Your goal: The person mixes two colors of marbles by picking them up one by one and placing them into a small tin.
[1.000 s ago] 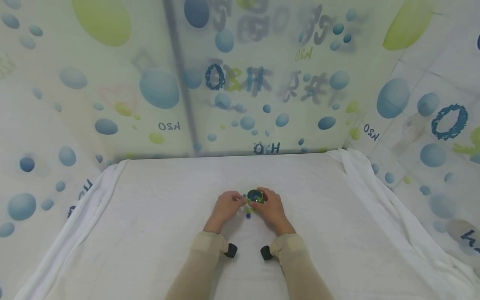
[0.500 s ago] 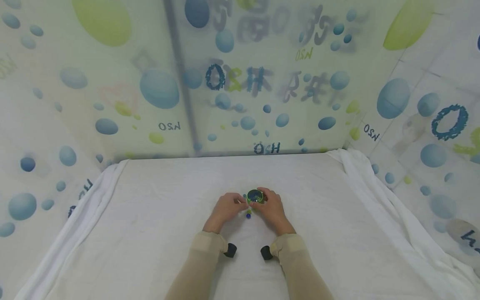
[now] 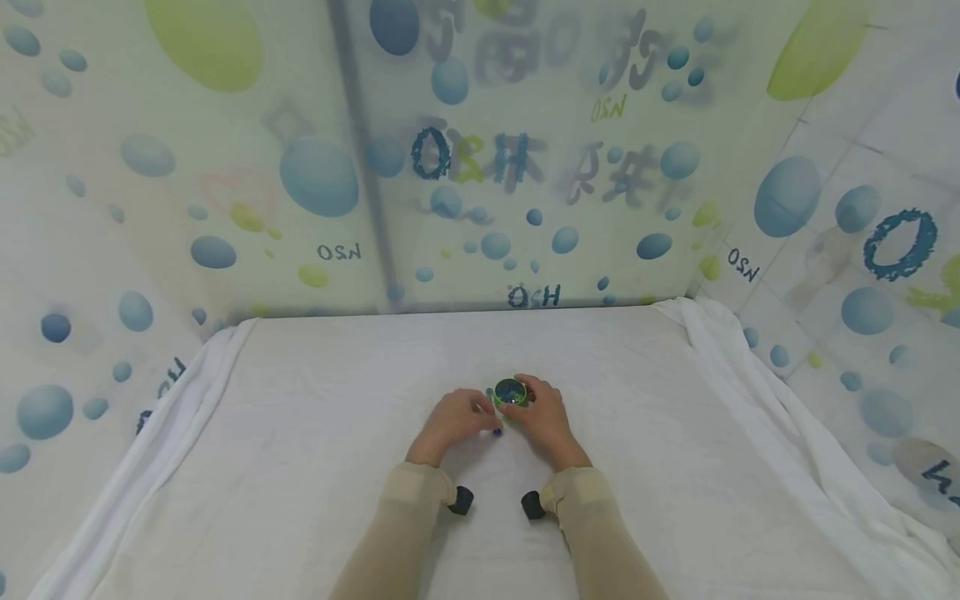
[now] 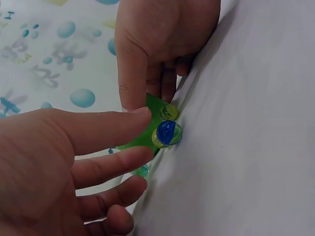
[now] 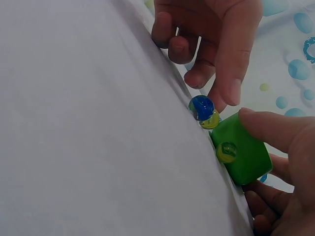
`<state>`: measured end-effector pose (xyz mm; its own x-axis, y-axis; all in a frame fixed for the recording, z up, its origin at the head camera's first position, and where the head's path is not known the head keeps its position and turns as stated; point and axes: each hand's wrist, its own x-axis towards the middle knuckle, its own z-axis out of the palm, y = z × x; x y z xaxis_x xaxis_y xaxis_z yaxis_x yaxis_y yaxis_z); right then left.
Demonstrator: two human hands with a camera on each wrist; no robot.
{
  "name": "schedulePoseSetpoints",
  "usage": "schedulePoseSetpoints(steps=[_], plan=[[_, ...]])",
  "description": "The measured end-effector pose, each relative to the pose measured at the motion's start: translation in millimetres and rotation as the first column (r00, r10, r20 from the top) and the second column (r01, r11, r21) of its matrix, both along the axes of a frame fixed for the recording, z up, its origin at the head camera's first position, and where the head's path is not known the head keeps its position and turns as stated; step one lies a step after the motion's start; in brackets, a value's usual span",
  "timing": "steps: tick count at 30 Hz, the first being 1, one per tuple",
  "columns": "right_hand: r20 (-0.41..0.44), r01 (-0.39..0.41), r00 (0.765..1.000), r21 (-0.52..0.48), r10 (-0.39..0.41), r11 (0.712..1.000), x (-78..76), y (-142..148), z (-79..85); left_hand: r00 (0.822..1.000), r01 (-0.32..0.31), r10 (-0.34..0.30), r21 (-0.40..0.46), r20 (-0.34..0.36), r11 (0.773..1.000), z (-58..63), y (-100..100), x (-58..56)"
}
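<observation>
My right hand [image 3: 542,418] grips a small green cup [image 5: 244,147] between thumb and fingers on the white cloth. Inside the cup's round mouth [image 3: 511,392], dark and bluish marbles show in the head view. My left hand [image 3: 456,418] reaches in from the left, thumb and index finger apart beside a blue marble [image 4: 167,132], nothing between them. A yellow marble [image 5: 210,119] lies right behind the blue one, and a yellow-green marble [image 5: 227,152] sits against the cup's near side. Left of the cup is a teal marble [image 3: 489,392], partly behind my left fingers in the left wrist view.
White cloth [image 3: 337,400] covers the table. A back wall [image 3: 480,208] with blue and green printed dots rises behind it. Bunched cloth [image 3: 720,350] runs along the right edge and more [image 3: 202,400] along the left.
My left hand has come from the cup's left side toward my body, its fingertips now over the blue marble in the head view. The right hand and cup stay put.
</observation>
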<state>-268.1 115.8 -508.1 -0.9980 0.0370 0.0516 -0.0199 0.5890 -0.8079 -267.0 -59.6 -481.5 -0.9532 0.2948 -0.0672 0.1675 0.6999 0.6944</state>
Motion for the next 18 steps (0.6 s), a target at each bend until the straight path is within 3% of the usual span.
schedulePoseSetpoints(steps=[9, 18], plan=[[-0.002, -0.004, 1.000, -0.003, 0.004, 1.000, -0.8, -0.1, -0.4, 1.000, 0.021, -0.020, -0.058, 0.007, 0.998, 3.3, 2.2, 3.4], [-0.004, -0.006, 1.000, 0.002, 0.006, 1.000, -0.6, 0.3, -1.6, 1.000, 0.025, -0.026, -0.096, -0.009, 0.995, -0.9, 3.2, 2.0]])
